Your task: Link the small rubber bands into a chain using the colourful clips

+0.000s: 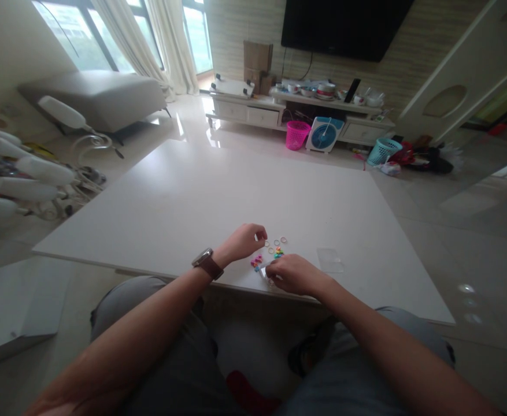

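Observation:
My left hand, with a watch on its wrist, is above the tabletop with its fingers curled in a pinch. Its fingertips are right beside a small pale ring-shaped band; whether they grip it is unclear. Close by lie a greenish band, a pink band and a yellowish one. My right hand is closed, fingers pointing down at a small clear box near the table edge; its fingertips are hidden. Small pink pieces and multicoloured pieces lie between the hands.
A flat clear plastic square lies right of my right hand on the white table. The table's front edge runs just before my knees. Beyond it are a pink basket, a blue fan and a low cabinet.

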A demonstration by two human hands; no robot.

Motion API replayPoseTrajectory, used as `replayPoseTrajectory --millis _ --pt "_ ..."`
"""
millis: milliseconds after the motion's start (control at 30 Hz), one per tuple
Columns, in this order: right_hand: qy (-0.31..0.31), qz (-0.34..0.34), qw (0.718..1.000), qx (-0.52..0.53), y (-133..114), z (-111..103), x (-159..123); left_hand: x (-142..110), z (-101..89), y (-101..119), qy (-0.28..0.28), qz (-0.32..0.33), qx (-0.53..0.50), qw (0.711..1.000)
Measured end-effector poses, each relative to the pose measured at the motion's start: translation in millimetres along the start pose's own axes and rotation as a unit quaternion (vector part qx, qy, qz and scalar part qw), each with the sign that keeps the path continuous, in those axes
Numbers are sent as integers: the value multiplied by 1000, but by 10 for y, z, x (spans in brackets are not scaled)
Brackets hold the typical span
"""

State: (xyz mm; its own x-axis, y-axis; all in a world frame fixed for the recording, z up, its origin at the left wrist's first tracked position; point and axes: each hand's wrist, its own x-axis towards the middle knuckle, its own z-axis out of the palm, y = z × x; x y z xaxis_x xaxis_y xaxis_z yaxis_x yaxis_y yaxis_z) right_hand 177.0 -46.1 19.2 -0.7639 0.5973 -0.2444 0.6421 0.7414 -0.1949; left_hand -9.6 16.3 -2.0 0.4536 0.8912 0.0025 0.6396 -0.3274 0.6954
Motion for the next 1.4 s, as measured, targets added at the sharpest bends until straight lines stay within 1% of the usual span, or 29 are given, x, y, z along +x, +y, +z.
replayPoseTrajectory --millis 100,267,533,667,767,900,1033,1200,1400 --pt "-9 15 1000 5 13 34 2 0 10 -20 -3 11 11 1000" --pt "-26 34 999 -11 4 98 16 -11 -7 -12 1 11 21 1000" --pt "-10 45 999 -24 7 56 -20 -34 -26 19 2 16 36 999" --pt "6 22 1000 -9 35 53 -52 -23 -33 24 8 18 39 999" --pt "4 11 1000 -8 55 81 -66 -17 -38 26 10 18 42 999" --pt "-14 42 998 -34 66 134 -55 -15 -46 11 11 9 52 999" --pt "-17 45 998 -40 56 147 -42 -4 -78 -33 36 -5 75 997" --pt "-19 51 998 -38 56 143 -41 14 -136 -86 77 -44 117 989" --pt "-11 50 998 -33 41 136 -27 20 -154 -99 93 -58 134 985"
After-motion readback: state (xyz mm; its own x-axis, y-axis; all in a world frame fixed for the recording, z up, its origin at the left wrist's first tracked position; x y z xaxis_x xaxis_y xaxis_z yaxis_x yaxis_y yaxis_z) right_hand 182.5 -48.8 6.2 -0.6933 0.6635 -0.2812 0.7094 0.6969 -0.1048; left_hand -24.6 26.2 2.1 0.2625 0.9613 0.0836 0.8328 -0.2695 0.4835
